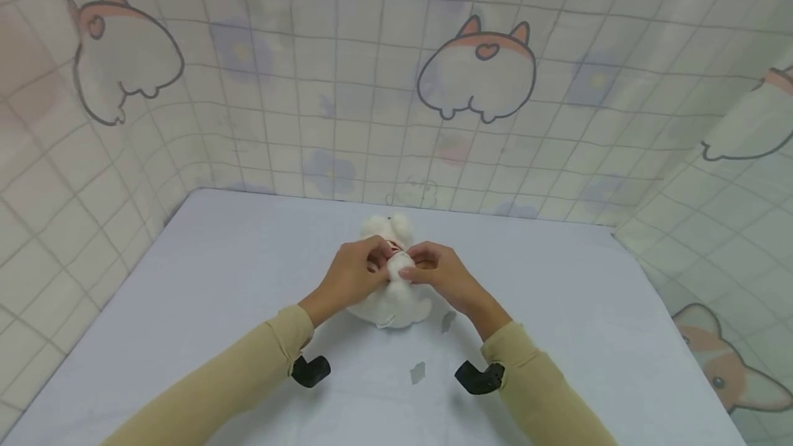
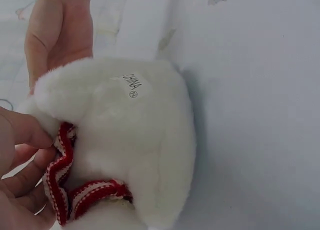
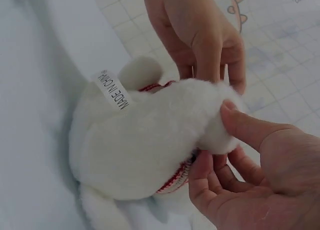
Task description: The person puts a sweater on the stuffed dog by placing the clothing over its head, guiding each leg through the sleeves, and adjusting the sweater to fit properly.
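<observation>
Fingers of the left hand point(image 1: 354, 268) pinch the striped band point(image 2: 58, 174) on the plush toy point(image 1: 389, 308); right hand point(image 1: 447, 275) fingers clamp the toy. Tabletop point(image 1: 260, 253) stretches either side of the toy, far edge point(image 1: 508, 219) beyond.

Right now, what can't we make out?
Head: lettering on white tag of the white plush toy, too small.
Left wrist: fingertips of right grip, behind toy; left grip, cut by left edge.
Right wrist: part of the red-and-white knitted band, behind toy.

Left arm in beige cloth sleeve point(image 1: 235, 370) and right arm in matching sleeve point(image 1: 545, 387) extend forward, converging. Bare left hand point(image 1: 354, 268): fingers bent, pinching against thumb. Bare right hand point(image 1: 449, 274), I see, pinches likewise just beside it.
</observation>
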